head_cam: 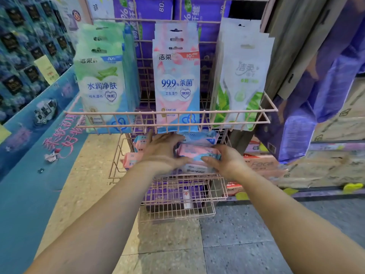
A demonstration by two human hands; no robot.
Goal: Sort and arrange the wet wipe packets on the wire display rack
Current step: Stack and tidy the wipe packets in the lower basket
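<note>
Both hands, left [164,150] and right [227,160], are gripping a pink wet wipe packet [197,153] over the wire display rack's middle basket [177,179], where loose packets are lying unsorted, while three hanging rows above are appearing orderly.

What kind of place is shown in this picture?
Most likely a shop aisle. A pink wire display rack carries hanging wet wipe packets, large purple tissue packs are stacked behind it, and cardboard cartons stand at the right.

A shop: hanging wipe packets [176,76] fill a wire display rack [173,112].
</note>
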